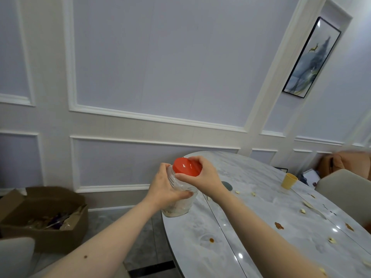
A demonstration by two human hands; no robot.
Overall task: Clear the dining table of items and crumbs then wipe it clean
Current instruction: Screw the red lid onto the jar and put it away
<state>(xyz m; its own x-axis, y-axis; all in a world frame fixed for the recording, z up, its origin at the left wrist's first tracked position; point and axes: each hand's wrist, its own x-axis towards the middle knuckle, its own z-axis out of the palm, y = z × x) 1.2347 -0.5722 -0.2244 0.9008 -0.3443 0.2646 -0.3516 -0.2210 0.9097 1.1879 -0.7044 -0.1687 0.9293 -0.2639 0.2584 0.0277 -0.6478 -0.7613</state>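
A clear plastic jar [180,207] with pale food at its bottom is held tilted over the near left end of the grey marble dining table [251,227]. My left hand [163,187] wraps around the jar's body. My right hand [202,177] grips its red lid [185,166] from the right side. A yellow cup [288,181] stands upright farther along the table. Pale crumbs [303,211] and brown sauce spots [279,225] are scattered over the tabletop.
An open cardboard box [42,215] with rubbish sits on the floor to the left by the panelled wall. A beige chair [345,189] stands at the table's far right side, another chair corner [16,249] at bottom left. A dark round coaster [227,186] lies behind my right wrist.
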